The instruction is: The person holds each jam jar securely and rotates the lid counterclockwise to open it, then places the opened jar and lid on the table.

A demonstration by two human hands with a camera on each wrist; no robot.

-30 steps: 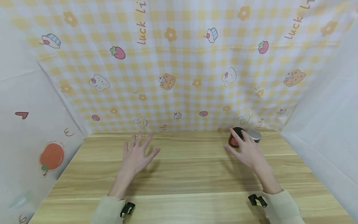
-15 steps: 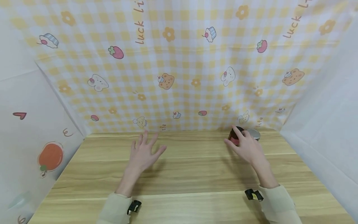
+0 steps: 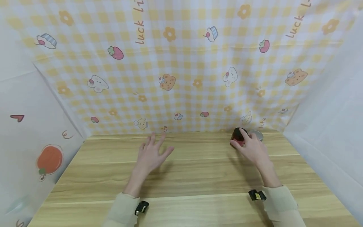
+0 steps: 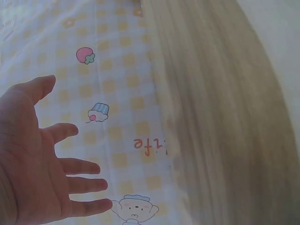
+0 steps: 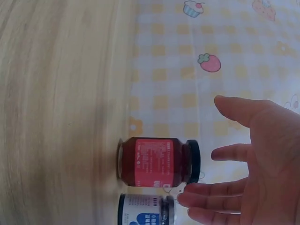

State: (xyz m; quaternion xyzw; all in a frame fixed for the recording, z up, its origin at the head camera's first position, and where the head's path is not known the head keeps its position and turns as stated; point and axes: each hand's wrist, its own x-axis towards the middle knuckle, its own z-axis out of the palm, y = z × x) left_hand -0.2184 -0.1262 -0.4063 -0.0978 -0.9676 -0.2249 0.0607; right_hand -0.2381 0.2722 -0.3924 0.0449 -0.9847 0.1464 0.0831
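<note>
At the back right of the table stands a glass jar of dark red contents, with a red label and a black lid. Beside it is a second jar with a white and blue label; its silver lid shows in the head view, partly behind my fingers. My right hand hovers at the red-labelled jar, thumb and fingers spread around its lid. In the right wrist view the fingers look apart from it or only just near it. My left hand hangs over the table's left half, fingers spread, holding nothing.
A wooden table spreads beneath both hands. Behind it hangs a yellow checked cloth with cartoon prints, close at the back of the jars. White sheets close off both sides. Each sleeve carries a small black clip.
My left hand has drifted to the right, toward the middle. My right hand has come slightly closer around the red-labelled jar, its index finger now over the lid. Both jars stay where they were.
</note>
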